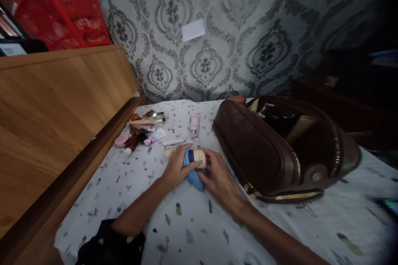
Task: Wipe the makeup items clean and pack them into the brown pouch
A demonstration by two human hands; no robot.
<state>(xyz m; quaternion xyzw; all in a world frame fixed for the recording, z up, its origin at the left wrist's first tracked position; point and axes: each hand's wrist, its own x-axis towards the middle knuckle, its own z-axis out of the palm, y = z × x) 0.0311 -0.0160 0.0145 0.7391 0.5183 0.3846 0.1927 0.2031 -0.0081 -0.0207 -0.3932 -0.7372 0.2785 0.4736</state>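
My left hand (177, 168) is closed around a blue cloth (195, 180), pressing it against the dark blue end of a small beige bottle (200, 158). The fingers of my right hand (218, 178) curl about the bottle's other end. Part of the cloth hangs below the bottle, between both hands. Just beyond my left hand lie a white pen-like stick (174, 142) and a pale yellowish round item (168, 152), partly covered by the fingers. A pink tube (194, 124) stands or lies farther back; I cannot tell which.
A large brown leather bag (248, 145), unzipped, sits to the right. At the left, a pile of cosmetics includes a white-and-purple tube (155, 137) and a pink round compact (121, 140). A wooden board (68, 103) borders the left side, with a red basket (62, 16) above it.
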